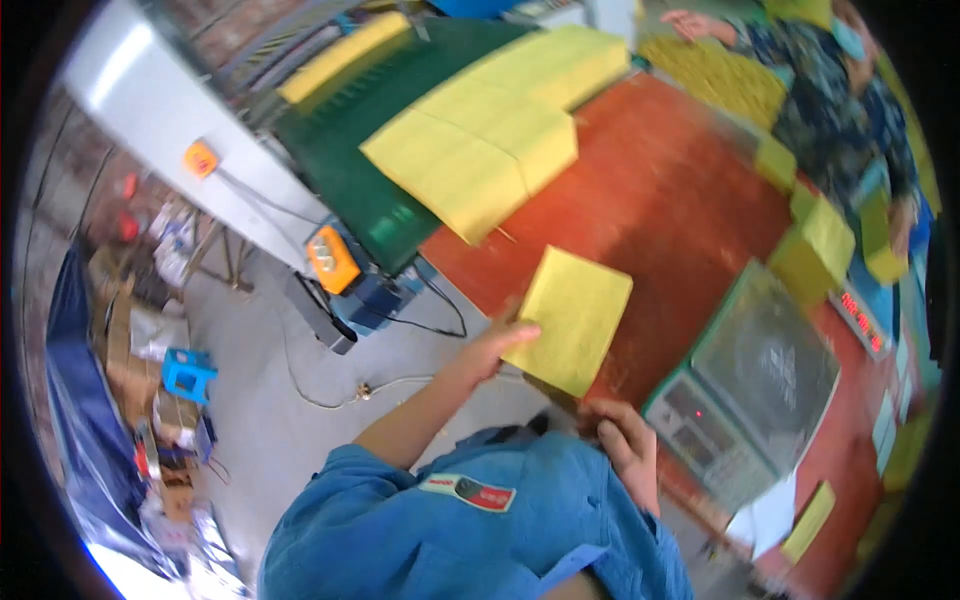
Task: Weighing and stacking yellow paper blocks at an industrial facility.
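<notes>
- Holding yellow paper (577, 322) in left hand (494, 350), at red table's (650, 165) near side
- Curling right hand (625, 443) left of green scale (765, 365); cannot tell its grip through blur

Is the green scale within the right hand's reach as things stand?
Probably yes: the right hand is right beside the control-panel end of the green scale, and nothing visible blocks the gap between them.
</notes>
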{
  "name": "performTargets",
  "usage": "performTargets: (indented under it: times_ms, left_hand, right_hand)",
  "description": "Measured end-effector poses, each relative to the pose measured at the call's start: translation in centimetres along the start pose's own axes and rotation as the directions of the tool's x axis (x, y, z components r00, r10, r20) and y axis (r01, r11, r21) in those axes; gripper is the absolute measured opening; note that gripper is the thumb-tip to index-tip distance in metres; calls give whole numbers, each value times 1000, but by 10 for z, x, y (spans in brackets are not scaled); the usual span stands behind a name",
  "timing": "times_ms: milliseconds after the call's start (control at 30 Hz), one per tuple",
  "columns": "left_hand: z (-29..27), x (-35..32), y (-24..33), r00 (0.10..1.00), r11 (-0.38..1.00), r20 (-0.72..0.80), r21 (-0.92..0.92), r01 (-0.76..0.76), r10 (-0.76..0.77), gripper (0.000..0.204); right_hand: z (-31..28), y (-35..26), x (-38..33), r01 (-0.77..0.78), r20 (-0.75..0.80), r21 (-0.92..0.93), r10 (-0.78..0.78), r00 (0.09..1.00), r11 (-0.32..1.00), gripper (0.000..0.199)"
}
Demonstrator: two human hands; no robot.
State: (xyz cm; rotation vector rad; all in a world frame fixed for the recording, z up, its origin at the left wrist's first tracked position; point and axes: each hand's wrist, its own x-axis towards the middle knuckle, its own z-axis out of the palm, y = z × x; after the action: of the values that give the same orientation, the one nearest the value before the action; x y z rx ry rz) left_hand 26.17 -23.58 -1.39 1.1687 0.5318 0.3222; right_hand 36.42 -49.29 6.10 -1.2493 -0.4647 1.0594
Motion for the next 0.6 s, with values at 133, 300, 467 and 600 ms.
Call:
performTargets:
  times_ms: [133,300,467,600]
  left_hand:
    - [-12,-12,29,970,953,188,-232,193,-151,64]
    - [-14,12,18,958,910,246,-344,232,-151,60]
    - [-10,30,-1,940,882,282,-369,293,-194,60]
    - [11,38,2,934,816,312,-486,313,-173,56]
  right_hand:
    - [20,12,-3,37,-158,-35,-42,987,999,29]
    - [23,42,-6,89,-300,112,-52,953,990,30]
    - [26,44,-14,82,-343,111,-40,939,990,29]
    - [19,45,-17,97,-355,78,-64,933,992,29]
